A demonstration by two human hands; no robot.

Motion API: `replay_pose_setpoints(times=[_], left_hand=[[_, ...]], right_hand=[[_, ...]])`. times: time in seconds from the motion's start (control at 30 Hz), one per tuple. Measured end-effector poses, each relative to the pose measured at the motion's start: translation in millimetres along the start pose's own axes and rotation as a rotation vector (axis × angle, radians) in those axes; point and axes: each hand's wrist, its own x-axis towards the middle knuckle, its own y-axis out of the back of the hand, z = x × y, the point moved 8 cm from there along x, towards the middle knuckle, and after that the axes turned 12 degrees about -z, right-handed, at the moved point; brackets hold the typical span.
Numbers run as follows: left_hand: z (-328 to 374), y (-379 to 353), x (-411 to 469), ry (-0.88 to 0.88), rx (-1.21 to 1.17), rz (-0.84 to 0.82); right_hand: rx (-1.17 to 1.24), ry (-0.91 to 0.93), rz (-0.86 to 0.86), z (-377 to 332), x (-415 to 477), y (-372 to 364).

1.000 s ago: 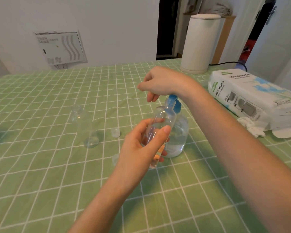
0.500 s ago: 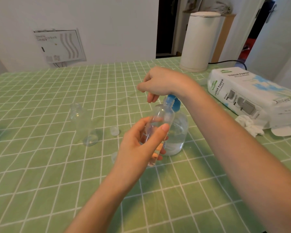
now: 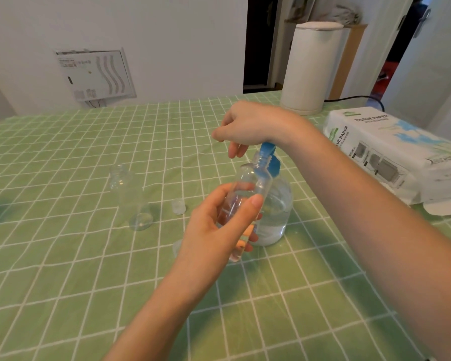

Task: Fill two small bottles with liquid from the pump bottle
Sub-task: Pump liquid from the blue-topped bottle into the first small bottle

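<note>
**Inspector:** Surface?

**Assistant:** Bench [image 3: 63, 282] under a green checked cloth. At left, the standing bottle [image 3: 129, 196] is uncapped and seemingly empty, with a loose cap [image 3: 179, 206] near it.

**Inspector:** Centre?

**Assistant:** Left hand [image 3: 216, 235] wraps round the held bottle [image 3: 253, 178], its mouth against the blue head of the pump bottle [image 3: 276, 212]. Fill level unclear.

**Inspector:** Right?

**Assistant:** Right hand [image 3: 250, 123] rests on the pump head, fingers loosely curled, clasping nothing. I judge the first fill under way and the second outstanding.

The table [image 3: 63, 269] wears a green cloth checked with thin white lines. The pump bottle [image 3: 276, 204] is clear with a blue pump top. One small bottle [image 3: 248, 183] and the other small bottle [image 3: 130, 196] are clear. The tissue pack [image 3: 391, 144] is white, printed blue and green.
</note>
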Motion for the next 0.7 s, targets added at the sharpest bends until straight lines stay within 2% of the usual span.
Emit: replay_pose_setpoints(times=[0.7], left_hand=[[-2.5, -2.1, -0.1, -0.008, 0.003, -0.013]], right_hand=[[0.066, 0.025, 0.056, 5.2, 1.0, -1.6]])
